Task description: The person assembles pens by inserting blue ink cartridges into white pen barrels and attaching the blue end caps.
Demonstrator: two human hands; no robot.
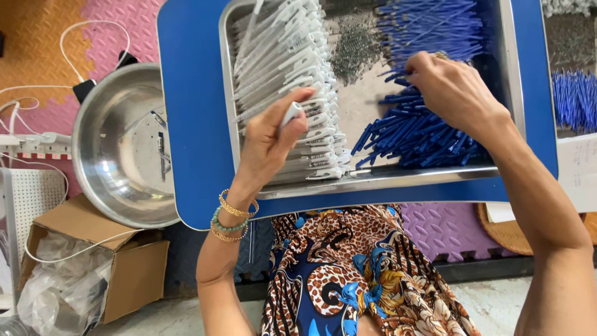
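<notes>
A shallow steel tray (373,180) sits on a blue tabletop (193,124) across the person's lap, and everything in play lies inside that tray. Along its left side runs a long stack of pale grey pen barrels (286,68), packed side by side. Toward the tray's top middle there is a heap of small metal springs (354,50), and the right half holds a loose pile of blue pen parts (416,134), with more of them heaped at the tray's far right corner.

The left hand (267,140) is raised just over the near end of the grey stack, its fingers (297,98) curled closed around a single grey barrel (291,113), which stands roughly upright between thumb and forefinger. The wrist below wears gold and green bead bracelets (233,218).

The right hand (451,90) reaches down into the blue pile at the tray's right side, fingertips bent and buried among the blue pieces; I cannot tell whether it has actually pinched one.

Left of the tray, off the tabletop's edge, a large steel bowl (124,149) rests on the foam floor mats (112,25), and nearer than the bowl stands an open cardboard box (134,267) with clear plastic bags in it.
</notes>
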